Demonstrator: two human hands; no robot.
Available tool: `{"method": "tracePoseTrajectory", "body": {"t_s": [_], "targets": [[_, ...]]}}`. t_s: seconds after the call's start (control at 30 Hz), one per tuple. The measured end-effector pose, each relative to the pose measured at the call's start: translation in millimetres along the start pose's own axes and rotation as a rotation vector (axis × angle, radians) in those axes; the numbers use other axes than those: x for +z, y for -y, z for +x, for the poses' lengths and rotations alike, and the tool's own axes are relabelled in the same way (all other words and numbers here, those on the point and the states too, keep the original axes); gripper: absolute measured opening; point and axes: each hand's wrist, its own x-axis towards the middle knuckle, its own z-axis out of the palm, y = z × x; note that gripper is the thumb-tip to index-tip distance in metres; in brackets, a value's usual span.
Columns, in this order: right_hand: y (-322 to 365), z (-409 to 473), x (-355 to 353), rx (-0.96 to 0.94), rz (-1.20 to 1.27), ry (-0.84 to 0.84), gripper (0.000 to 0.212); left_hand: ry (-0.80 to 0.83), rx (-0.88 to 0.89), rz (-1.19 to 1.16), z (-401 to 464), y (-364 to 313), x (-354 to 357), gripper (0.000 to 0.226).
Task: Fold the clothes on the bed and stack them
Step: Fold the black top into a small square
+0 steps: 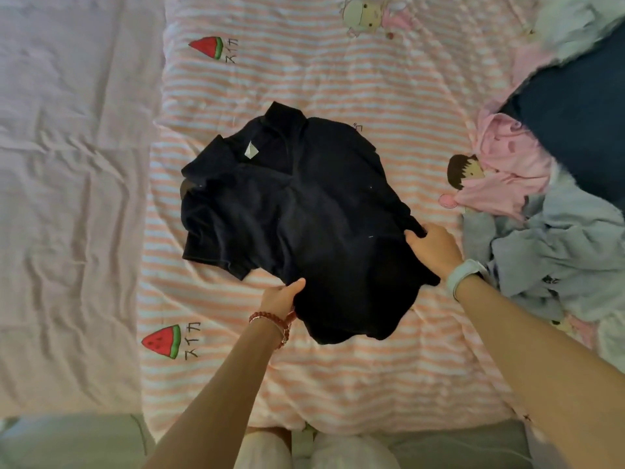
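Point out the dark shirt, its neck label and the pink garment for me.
dark shirt (304,211), head view, middle of the body fabric.
neck label (251,150), head view, white tag inside the collar.
pink garment (507,170), head view, middle of the crumpled cloth.

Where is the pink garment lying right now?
In the head view, the pink garment lies at the right side of the bed, between the dark blue cloth and the light blue clothes.

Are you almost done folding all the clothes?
Not nearly. No folded stack shows yet. Both the left hand and right hand grip the dark shirt, still unfolded on the striped blanket. The clothes pile at the right is still waiting.
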Motion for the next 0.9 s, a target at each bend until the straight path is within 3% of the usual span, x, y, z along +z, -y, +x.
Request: {"method": "tracePoseTrajectory", "body": {"t_s": [0.13, 0.2, 0.37, 0.5, 0.57, 0.67, 0.73, 0.8, 0.9], "targets": [[18.9, -9.3, -7.0, -0.072, 0.245, 0.025, 0.005, 0.123, 0.146, -0.252, -20.1, -18.2, 0.7, 0.014], [40.0, -15.0, -17.0, -0.113, 0.350, 0.052, 0.008, 0.173, 0.279, -0.304, -29.6, -47.5, -4.1, 0.014], [138.1, -16.2, -64.2, -0.235, 0.616, 0.034, 0.025, 0.296, 0.555, -0.234, -61.2, -175.2, -16.3, 0.052], [232.0, -18.7, -121.8, -0.392, 0.790, -0.018, 0.023, 0.205, 0.773, -0.085, -102.0, -280.9, -16.7, 0.087], [270.5, -26.5, -151.3, -0.519, 0.845, -0.065, 0.019, 0.126, 0.930, 0.054, -126.8, -325.4, -18.7, 0.093], [304.5, -41.7, -184.7, -0.663, 0.918, -0.142, 0.018, -0.058, 1.131, 0.195, -159.2, -373.2, -29.3, 0.090], [306.5, -49.7, -193.2, -0.708, 0.950, -0.183, 0.018, -0.086, 1.180, 0.185, -168.2, -384.5, -40.1, 0.080], [294.5, -53.4, -188.4, -0.716, 0.943, -0.201, 0.015, -0.099, 1.178, 0.219, -167.0, -375.4, -48.2, 0.063], [253.1, -47.6, -157.2, -0.604, 0.896, -0.172, 0.014, -0.096, 1.017, 0.246, -137.7, -330.0, -55.6, 0.026]]}}
